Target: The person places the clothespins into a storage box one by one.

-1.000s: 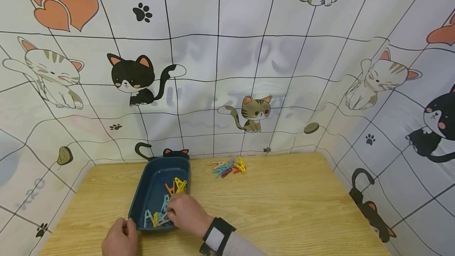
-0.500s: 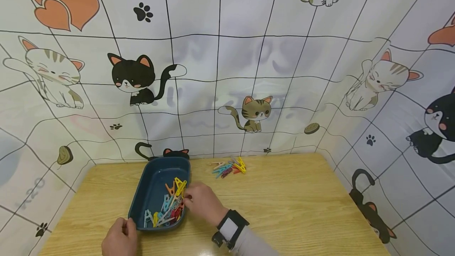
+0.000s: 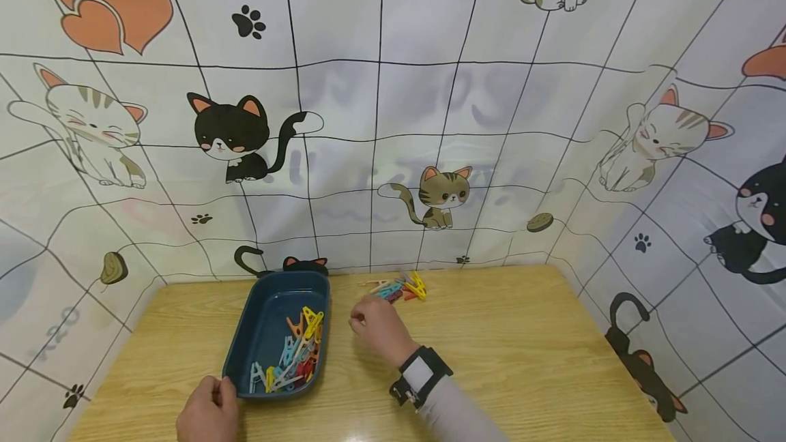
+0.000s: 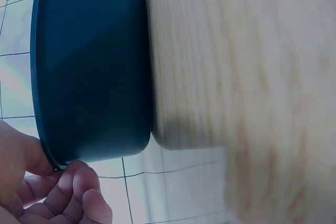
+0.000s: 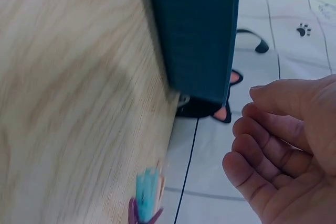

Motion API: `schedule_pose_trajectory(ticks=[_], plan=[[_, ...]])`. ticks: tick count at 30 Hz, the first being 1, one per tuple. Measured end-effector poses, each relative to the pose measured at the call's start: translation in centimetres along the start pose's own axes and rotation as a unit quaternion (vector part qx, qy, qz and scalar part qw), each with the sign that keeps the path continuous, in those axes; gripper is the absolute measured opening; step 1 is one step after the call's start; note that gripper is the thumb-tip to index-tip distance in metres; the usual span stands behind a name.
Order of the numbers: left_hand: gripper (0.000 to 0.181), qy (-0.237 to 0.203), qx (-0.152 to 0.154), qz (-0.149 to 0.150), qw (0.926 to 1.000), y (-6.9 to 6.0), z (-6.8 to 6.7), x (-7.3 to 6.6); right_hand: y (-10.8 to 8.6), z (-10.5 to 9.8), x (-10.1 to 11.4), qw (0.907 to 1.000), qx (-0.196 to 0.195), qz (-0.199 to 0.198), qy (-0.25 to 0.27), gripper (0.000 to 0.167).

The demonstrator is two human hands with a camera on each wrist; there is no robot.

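I can't see all the loose multicoloured plastic clothespins (image 3: 402,288); bare right hand (image 3: 382,327) blocks some. Left-wrist view crops dark-blue rectangular plastic tub (image 4: 94,72).

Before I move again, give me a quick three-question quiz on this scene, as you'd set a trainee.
1. Which grip pinches the rim of the tray?
2. True or false: the right grip holds nothing.
3. In the head view, the clothespin heap on the table lies: A) left of the tray; B) right of the tray; C) under the tray.

Key: 1. The left grip. 2. True. 3. B.
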State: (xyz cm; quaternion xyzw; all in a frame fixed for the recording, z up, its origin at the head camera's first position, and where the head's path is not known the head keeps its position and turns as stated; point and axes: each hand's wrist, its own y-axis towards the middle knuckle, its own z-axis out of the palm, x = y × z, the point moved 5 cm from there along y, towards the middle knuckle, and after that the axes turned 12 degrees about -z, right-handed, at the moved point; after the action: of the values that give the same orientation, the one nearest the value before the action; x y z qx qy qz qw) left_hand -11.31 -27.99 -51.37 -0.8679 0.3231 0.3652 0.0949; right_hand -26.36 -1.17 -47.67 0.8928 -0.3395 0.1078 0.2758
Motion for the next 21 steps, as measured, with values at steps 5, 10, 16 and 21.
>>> schedule_pose_trajectory(ticks=[5,10,16,21], plan=[[0.028,-0.002,-0.004,0.003,1.0000,0.0,0.0,0.0,-0.1,-0.6,-1.8,0.9997,-0.017,0.017,-0.008,0.007],[0.028,-0.002,-0.006,0.007,1.0000,0.1,0.2,0.2,-0.2,-1.0,-3.3,0.9989,-0.029,0.031,-0.019,0.006],[0.028,0.002,0.004,0.002,1.0000,0.2,0.3,0.3,-0.3,-0.9,-5.2,0.9977,-0.041,0.050,-0.022,0.005],[0.028,0.003,0.002,0.001,1.0000,0.2,0.3,0.3,-0.5,-0.7,-6.6,0.9967,-0.047,0.063,-0.022,0.010]])
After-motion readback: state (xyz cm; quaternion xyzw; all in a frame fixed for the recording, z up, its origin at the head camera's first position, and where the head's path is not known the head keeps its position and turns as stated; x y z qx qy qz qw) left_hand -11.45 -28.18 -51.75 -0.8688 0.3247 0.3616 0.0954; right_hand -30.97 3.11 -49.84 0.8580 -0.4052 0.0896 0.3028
